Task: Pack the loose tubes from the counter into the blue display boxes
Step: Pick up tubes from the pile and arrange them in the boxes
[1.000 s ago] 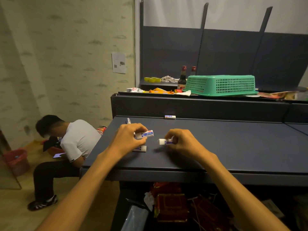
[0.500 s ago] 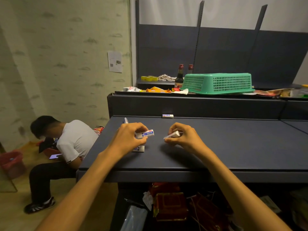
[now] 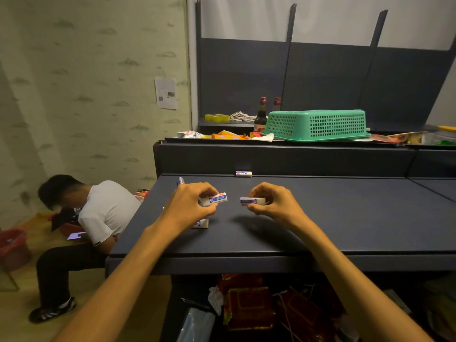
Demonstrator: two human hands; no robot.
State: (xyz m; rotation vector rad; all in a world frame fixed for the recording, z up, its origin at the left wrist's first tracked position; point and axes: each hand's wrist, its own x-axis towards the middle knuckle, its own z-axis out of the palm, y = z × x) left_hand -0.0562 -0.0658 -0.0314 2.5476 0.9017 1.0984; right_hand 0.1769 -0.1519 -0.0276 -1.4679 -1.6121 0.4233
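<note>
Both hands above dark counter (image 3: pixel 345 218). Left hand (image 3: pixel 190 206) pinches a small white-blue tube box (image 3: pixel 215 199); right hand (image 3: pixel 274 203) pinches another (image 3: pixel 252 201). A third (image 3: pixel 201 223) lies under the left wrist, possibly touching; a fourth (image 3: pixel 243 173) at the back ledge.

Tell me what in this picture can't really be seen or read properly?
- Tube on the counter under the left hand: head view, mostly hidden by the wrist; only its end shows.
- Print on the tube in the right hand: too small and blurred to read.
- Pen-like item: partly behind the left hand.
- Blue display boxes: none in view.
- Jar at far right: cut off by the frame edge.
</note>
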